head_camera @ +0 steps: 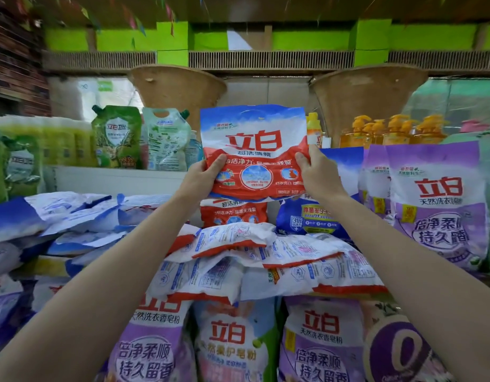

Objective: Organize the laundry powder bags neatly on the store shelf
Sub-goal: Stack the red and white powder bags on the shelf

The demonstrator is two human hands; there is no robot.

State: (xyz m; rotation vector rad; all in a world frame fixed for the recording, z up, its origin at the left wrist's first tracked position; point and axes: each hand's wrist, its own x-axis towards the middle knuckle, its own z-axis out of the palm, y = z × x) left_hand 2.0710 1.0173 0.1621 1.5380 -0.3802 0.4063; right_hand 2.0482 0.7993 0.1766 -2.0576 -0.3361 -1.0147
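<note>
Both hands, left hand (203,175) and right hand (315,172), grip a red-and-white powder bag (253,153) upright above a matching bag (234,213) at the shelf's back. Placing seems underway; next, lower it squarely in line.

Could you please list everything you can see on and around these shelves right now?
Held bag: one, red and white, raised at centre, upright.
Red bag: one, standing behind the pile, below the held bag.
Flat bags: several, white with red edges, piled at centre.
Blue bags: several, blue and white, lying at left.
Purple bags: several, upright at right and along the front.
Green pouches: two, back shelf, left.
Orange bottles: several, back shelf, right.
Baskets: two, brown, at the back.
Left hand: grips the held bag's lower left.
Right hand: grips its lower right.
</note>
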